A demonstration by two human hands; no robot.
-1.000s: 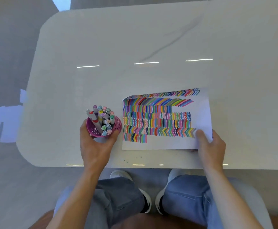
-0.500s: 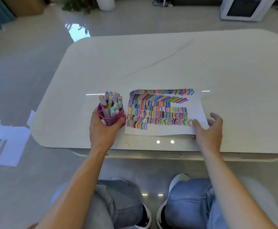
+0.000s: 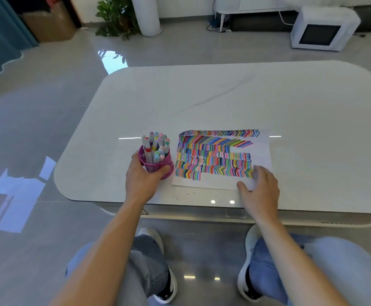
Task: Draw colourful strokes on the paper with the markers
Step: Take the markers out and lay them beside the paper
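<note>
Gripping pink cup [image 3: 158,168] of markers [image 3: 157,144] with left hand [image 3: 141,182], frame centre, on worktop [image 3: 224,96]. Pressing lower right corner of paper [image 3: 215,155], just right of cup, with right hand [image 3: 260,186], fingers spread flat. Likely step: marker selection. Next: pull one marker, uncap, fill blank lower strip.

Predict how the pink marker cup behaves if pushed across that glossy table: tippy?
Probably top-heavy: the markers stand well above the rim of the pink cup, so a high push may tip it. It likely slides easily, since the table looks polished and reflective. The left hand grips it low around the wall, which seems the safer hold.
</note>
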